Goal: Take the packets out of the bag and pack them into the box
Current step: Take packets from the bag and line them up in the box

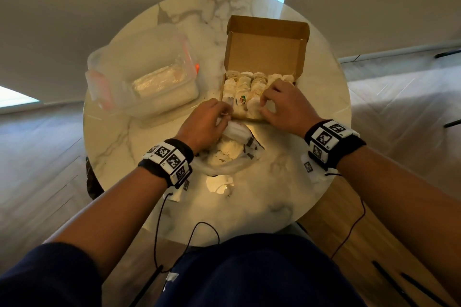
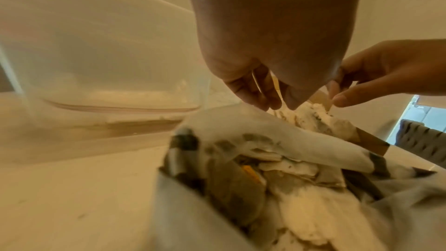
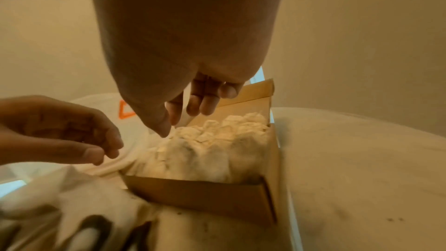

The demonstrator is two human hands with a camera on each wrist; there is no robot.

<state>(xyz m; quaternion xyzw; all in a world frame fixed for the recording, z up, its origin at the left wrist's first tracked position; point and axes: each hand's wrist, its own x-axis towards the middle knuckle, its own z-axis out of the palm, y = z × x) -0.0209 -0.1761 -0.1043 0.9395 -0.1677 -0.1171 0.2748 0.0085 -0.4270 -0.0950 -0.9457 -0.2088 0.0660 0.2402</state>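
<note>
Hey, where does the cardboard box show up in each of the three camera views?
Head: the cardboard box sits right of centre on the table, lid up, beyond both hands.
Left wrist: only a brown strip shows right of centre, below the fingers, behind the bag.
Right wrist: the box fills the lower centre, under the right hand.
Shared landmark: the pale packets inside the box, also visible from both wrists.

On the round marble table [image 1: 129, 147] in front of you, the open brown cardboard box [image 1: 267, 40] sits far-right w/ rows of pale packets [image 1: 249, 82] in it. Clear plastic tub w/ orange clips [image 1: 139, 75] is to its left. White crumpled bag [image 1: 229, 154] lies just before the box, nearest you.
</note>
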